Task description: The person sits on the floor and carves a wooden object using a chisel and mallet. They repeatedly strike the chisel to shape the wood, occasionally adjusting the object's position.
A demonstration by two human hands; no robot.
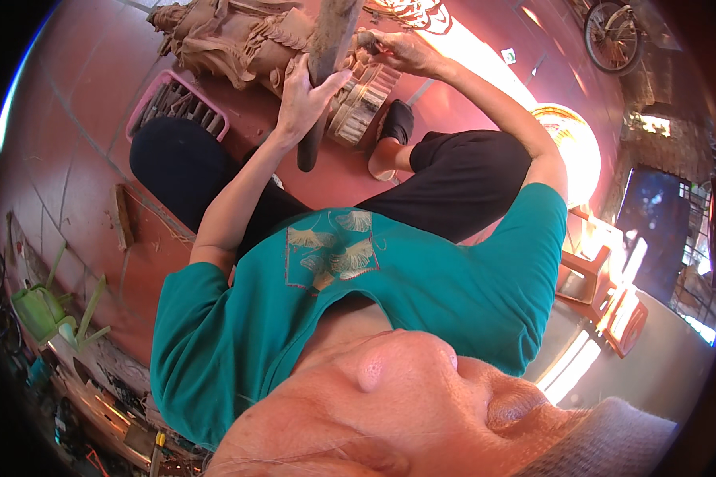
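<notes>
A brown carved wooden figure [247,44] lies on its side on the floor, its grooved round base [366,103] toward my legs. My left hand [302,103] is closed round a thick wooden club [332,40], which slants across the front of the carving. Just beyond the club, my right hand [410,54] is closed on a small dark tool [366,41] held against the carving near its base. The tool's working end is hidden, so its exact kind does not show.
Left of the carving, a pink basket [224,119] holds several tool-like sticks beside my knee. A wood piece [123,216] lies on the red tiles. A green watering can [38,314] stands far left; an orange-brown chair [585,278] and a bicycle wheel [612,36] are at right.
</notes>
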